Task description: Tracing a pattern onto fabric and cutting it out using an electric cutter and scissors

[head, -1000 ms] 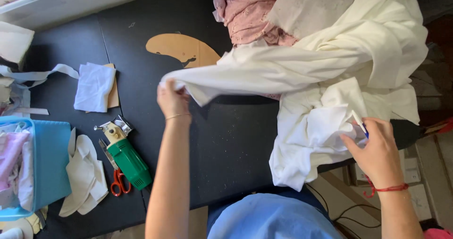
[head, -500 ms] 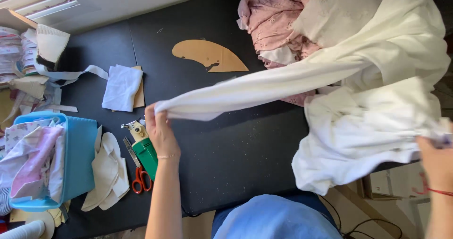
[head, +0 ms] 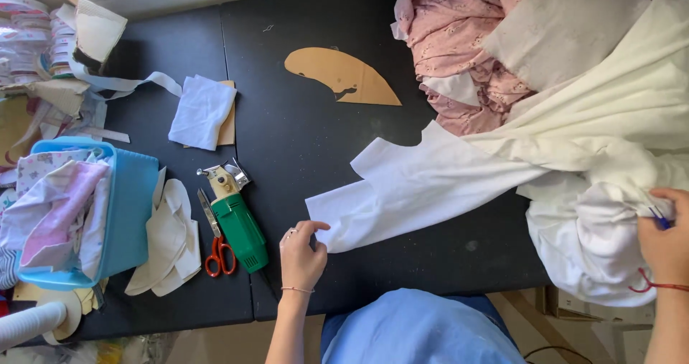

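Head view: left hand (head: 301,253) pinching the corner of a long white cotton fabric piece (head: 423,184), spread flat on the black counter (head: 301,141). Right hand (head: 664,235) clenched on its bunched end, mostly unspread. Left of the fabric, blue plastic bin (head: 125,206) holding pink and white scraps.

Two hands, left (head: 301,253) and right (head: 664,238), are working beside one white cloth (head: 459,177), one pink cloth (head: 459,41), one green cutter (head: 240,224), one pair of scissors (head: 215,245), one blue tub (head: 122,213) and one cardboard pattern (head: 341,73).
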